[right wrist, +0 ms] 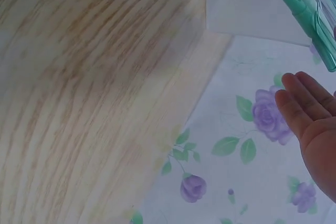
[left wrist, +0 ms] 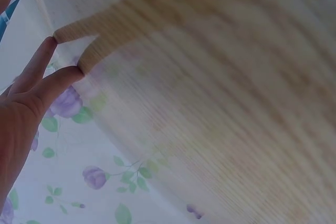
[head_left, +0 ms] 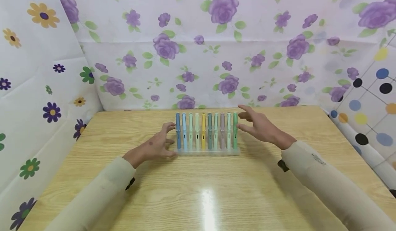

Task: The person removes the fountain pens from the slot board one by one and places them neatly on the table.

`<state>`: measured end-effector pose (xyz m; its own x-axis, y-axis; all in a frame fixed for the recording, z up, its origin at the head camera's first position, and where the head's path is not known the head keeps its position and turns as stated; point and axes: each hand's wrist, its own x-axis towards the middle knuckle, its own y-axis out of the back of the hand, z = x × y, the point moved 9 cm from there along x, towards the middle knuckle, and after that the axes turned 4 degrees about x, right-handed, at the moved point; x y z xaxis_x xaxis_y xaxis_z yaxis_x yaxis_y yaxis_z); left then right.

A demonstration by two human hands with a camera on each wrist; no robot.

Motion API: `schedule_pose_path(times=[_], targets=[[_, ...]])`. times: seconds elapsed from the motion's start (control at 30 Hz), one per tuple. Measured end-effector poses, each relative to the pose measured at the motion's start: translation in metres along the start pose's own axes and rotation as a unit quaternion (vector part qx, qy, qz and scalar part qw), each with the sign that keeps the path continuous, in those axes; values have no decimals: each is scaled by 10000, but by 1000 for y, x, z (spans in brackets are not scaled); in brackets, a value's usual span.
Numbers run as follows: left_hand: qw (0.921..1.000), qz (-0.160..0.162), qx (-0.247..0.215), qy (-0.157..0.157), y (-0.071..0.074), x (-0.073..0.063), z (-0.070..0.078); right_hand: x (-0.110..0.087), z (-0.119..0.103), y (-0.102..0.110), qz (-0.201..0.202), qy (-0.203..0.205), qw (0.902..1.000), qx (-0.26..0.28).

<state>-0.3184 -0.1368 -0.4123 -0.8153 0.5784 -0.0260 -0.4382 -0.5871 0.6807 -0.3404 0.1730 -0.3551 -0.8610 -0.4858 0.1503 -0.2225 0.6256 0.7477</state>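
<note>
A row of several capped pens [head_left: 203, 131] stands upright in a clear stand [head_left: 208, 152], with colours running from blue through yellow to green. My left hand [head_left: 157, 144] is at the stand's left end, beside the blue pen [head_left: 178, 131], with fingers spread and slightly bent. In the left wrist view two fingertips of that hand [left wrist: 23, 111] meet the tabletop. On the other side my right hand [head_left: 261, 125] reaches toward the green pen [head_left: 235, 130], fingers extended. The right wrist view has this hand [right wrist: 317, 129] just below the green pen's [right wrist: 296, 6] cap end, with a visible gap.
The wooden table [head_left: 198, 183] carries the stand near its back edge. Behind it hangs a purple-flowered sheet [head_left: 198, 62]. Patterned sheets also hang at the left [head_left: 37, 86] and right [head_left: 371, 110]. A glare spot lies on the front of the table.
</note>
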Motion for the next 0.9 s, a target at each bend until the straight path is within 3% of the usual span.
schedule_pose_path(times=[0.6,0.9], targets=[[9999,42,97,58,3,1,-4,11,-4,-2,300,66,9990,315],[9999,106,40,5,1,0,-4,4,-1,14,647,-12,9957,665]])
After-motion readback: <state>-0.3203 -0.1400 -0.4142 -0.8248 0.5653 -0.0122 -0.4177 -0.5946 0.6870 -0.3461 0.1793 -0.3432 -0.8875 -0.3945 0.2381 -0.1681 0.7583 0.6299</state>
